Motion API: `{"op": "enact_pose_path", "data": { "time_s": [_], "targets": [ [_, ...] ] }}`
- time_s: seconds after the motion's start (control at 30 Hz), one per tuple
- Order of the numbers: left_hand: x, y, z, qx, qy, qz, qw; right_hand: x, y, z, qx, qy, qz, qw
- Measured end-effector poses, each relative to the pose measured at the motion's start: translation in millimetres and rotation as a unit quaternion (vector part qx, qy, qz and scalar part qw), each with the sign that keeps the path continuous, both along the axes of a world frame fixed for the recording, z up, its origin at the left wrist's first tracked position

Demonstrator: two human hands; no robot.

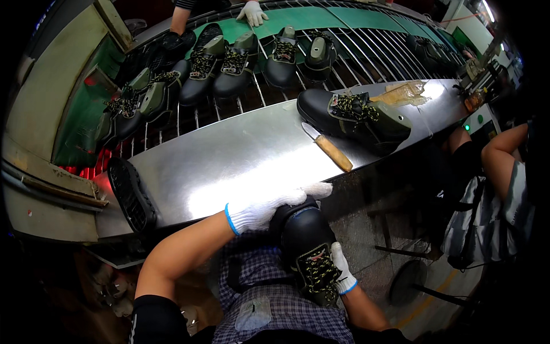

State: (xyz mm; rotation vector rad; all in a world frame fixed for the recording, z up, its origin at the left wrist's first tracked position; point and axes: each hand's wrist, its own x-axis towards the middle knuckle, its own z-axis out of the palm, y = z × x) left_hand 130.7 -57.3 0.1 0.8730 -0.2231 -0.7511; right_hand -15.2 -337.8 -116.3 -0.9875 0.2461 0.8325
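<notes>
A black lace-up shoe (312, 232) with yellow-flecked laces lies over my lap, its toe pointing away from me toward the metal table. My left hand (272, 206), in a white knit glove with a blue cuff, is closed on the toe end, its fingers reaching across the front edge. What looks like the sole's dark rim shows beneath that grip; the underside is hidden. Along the shoe's right side, my right hand (342, 268) holds it near the laces, also in a white glove. Some of its fingers are hidden behind the shoe.
On the metal table (189, 166) are another black shoe (355, 117), a wooden-handled knife (332, 152), a brown sheet (401, 93) and a loose black sole (132, 195). Several shoes on green lasts stand on the barred rack (260, 94). Opposite is a co-worker's gloved hand (252, 14); another person sits right.
</notes>
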Motion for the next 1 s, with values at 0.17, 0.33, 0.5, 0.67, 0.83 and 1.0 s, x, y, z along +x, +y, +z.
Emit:
{"op": "enact_pose_path", "data": {
  "time_s": [0.17,0.33,0.5,0.67,0.83,1.0],
  "targets": [
    [2,0,2,0.032,-0.021,-0.008,0.999,-1,12,0,-0.044,-0.001,-0.074,0.996],
    [1,2,-2,0.024,0.000,-0.007,1.000,2,12,-2,-0.032,-0.026,-0.057,0.998],
    [1,1,-1,0.023,-0.004,-0.007,1.000,2,12,-8,-0.027,-0.009,-0.061,0.998],
    [2,2,2,0.048,-0.017,-0.017,0.999,2,14,-9,-0.034,-0.034,-0.078,0.996],
    [-2,-5,8,0.052,0.001,-0.019,0.998,3,14,-2,-0.056,-0.066,-0.079,0.993],
    [-19,-28,18,0.025,0.059,0.009,0.998,-8,16,2,-0.012,-0.067,-0.138,0.988]
  ]
}}
